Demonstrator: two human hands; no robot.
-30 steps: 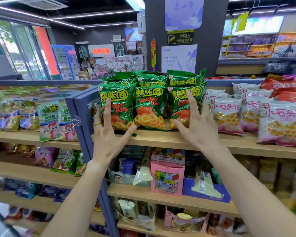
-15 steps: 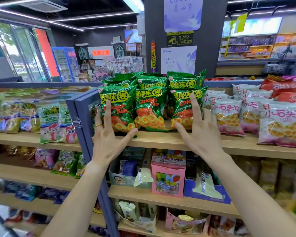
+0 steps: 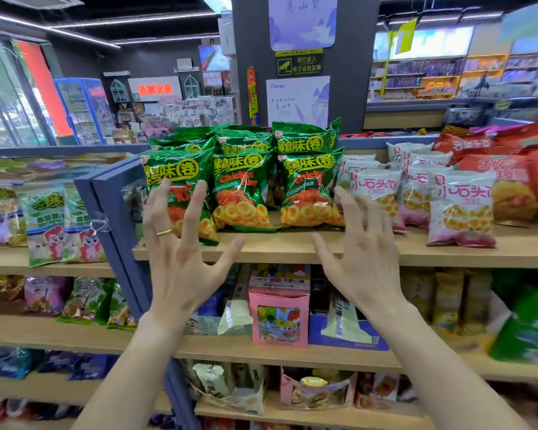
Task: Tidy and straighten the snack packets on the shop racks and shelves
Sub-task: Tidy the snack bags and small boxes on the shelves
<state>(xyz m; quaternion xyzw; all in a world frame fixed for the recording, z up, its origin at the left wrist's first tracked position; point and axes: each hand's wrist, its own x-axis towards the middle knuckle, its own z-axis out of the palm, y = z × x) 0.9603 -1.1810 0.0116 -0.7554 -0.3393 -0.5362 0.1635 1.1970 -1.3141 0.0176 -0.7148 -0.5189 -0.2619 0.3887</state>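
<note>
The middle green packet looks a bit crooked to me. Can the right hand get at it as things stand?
Probably yes. The right hand is open in front of the shelf edge, just right of the middle green packet. That packet stands in the front row with nothing in front of it.

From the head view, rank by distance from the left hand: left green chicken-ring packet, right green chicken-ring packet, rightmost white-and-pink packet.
From the left hand:
1. Left green packet, behind its fingers.
2. Right green packet, across the shelf, near the right hand.
3. Rightmost white-and-pink packet, far right.
</note>
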